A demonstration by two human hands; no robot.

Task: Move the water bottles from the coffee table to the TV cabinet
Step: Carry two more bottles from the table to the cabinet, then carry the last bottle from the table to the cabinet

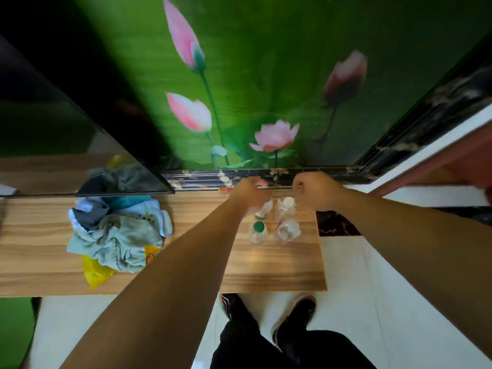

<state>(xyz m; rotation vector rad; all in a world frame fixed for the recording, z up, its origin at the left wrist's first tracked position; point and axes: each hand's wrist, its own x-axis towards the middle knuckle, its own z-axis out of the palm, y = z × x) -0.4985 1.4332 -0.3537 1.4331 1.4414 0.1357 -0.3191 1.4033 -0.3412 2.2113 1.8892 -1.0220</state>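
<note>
Head view: I stand at the TV cabinet (pixel 279 265).
My left hand (pixel 249 194): curled over a bottle (pixel 264 209); grip unclear.
My right hand (pixel 316 190): fisted, holding nothing.
Water bottles (pixel 286 221): four clustered on the cabinet's right end.

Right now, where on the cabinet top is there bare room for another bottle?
Bare wood lies between the cloth pile and the water bottles, though the left arm crosses it, and along the front edge nearest you. The right rear corner is crowded with four bottles, both hands above.
</note>
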